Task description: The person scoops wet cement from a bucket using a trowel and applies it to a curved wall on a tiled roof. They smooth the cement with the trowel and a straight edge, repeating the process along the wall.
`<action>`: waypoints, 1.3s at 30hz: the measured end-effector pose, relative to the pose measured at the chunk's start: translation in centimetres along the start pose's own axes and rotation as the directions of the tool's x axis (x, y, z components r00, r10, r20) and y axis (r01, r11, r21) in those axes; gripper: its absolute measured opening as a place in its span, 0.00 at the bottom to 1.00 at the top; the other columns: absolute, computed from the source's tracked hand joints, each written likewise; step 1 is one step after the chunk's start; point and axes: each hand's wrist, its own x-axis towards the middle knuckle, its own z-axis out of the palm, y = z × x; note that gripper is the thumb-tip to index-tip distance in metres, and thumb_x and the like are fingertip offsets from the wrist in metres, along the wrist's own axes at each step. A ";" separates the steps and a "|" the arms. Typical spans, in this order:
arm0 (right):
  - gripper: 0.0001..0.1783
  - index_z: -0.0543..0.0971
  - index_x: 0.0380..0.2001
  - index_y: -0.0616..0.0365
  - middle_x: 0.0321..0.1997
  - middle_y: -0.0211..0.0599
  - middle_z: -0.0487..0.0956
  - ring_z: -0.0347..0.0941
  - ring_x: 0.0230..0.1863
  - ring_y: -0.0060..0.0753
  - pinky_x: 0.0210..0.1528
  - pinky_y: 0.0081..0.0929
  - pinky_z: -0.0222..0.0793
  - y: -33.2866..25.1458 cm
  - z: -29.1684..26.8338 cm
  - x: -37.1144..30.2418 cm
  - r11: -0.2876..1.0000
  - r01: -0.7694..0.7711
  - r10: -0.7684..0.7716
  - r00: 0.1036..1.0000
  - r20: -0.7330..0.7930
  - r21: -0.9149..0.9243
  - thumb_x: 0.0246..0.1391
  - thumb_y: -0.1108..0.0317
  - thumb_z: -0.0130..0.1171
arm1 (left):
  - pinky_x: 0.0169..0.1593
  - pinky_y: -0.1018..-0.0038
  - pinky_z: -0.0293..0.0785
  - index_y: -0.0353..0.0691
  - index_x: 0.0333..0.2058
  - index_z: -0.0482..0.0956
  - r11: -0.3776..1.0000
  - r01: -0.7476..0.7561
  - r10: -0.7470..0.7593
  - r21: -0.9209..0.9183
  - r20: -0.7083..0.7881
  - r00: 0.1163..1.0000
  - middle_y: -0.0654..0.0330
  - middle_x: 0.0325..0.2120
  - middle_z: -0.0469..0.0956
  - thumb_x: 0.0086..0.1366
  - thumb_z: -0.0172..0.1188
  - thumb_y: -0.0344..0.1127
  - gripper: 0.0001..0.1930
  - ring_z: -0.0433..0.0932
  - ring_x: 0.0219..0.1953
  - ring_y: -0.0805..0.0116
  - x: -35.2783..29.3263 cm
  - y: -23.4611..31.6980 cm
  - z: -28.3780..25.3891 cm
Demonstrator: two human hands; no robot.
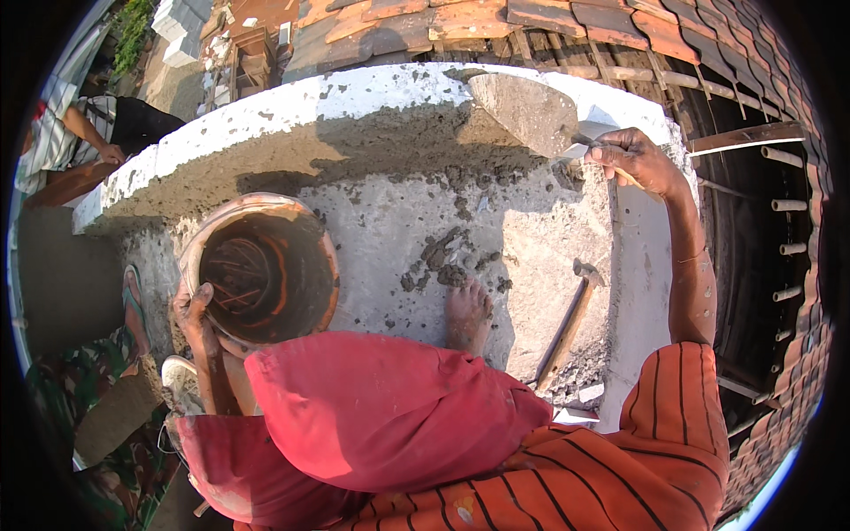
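My right hand (pixel 639 161) is closed round the handle of a trowel (pixel 524 110). The broad, mortar-coated blade lies against the top of a low white block wall (pixel 390 87) on the far side. With my left hand (pixel 197 311) I grip the near-left rim of a bucket (pixel 329 265), thumb over the edge. The bucket is tilted so that its dark inside shows, with smears of wet mortar and reddish streaks. Grey mortar (pixel 354 133) covers the wall's inner face.
A hammer (pixel 567 329) lies on the concrete right of my bare foot (pixel 467 317). Mortar clumps (pixel 441 257) dot the concrete. Tiled roofing (pixel 584 22) runs beyond the wall and down the right, above exposed rafters. Two other people (pixel 75 133) are at the left, one in camouflage trousers (pixel 57 385).
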 end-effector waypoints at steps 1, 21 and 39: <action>0.25 0.82 0.30 0.55 0.15 0.25 0.71 0.65 0.16 0.17 0.19 0.17 0.63 0.1 -0.1 0.4 0.999 0.019 -0.020 0.999 0.034 0.027 0.49 0.41 0.62 | 0.46 0.78 0.70 0.27 0.52 0.71 1.000 -0.006 0.006 0.027 -0.006 1.000 0.55 0.41 0.78 0.56 0.54 0.31 0.24 0.77 0.39 0.72 0.1 -1.4 -1.6; 0.24 0.81 0.43 0.50 0.38 0.40 0.82 0.79 0.32 0.36 0.38 0.32 0.74 4.2 8.1 -4.7 0.929 0.059 -0.162 0.953 -0.256 -0.366 0.46 0.49 0.67 | 0.47 0.76 0.70 0.28 0.52 0.71 0.993 -0.074 0.069 0.087 0.055 0.996 0.55 0.41 0.78 0.58 0.56 0.32 0.23 0.76 0.41 0.70 -0.8 -0.9 -1.3; 0.27 0.78 0.35 0.60 0.24 0.37 0.76 0.74 0.24 0.28 0.29 0.29 0.71 1.8 30.6 -4.4 0.966 -0.047 -0.122 0.784 0.608 0.255 0.62 0.44 0.43 | 0.47 0.73 0.72 0.26 0.52 0.69 0.979 -0.056 0.071 0.197 -0.066 0.995 0.52 0.44 0.75 0.58 0.58 0.35 0.25 0.76 0.42 0.67 -0.9 -2.1 -3.3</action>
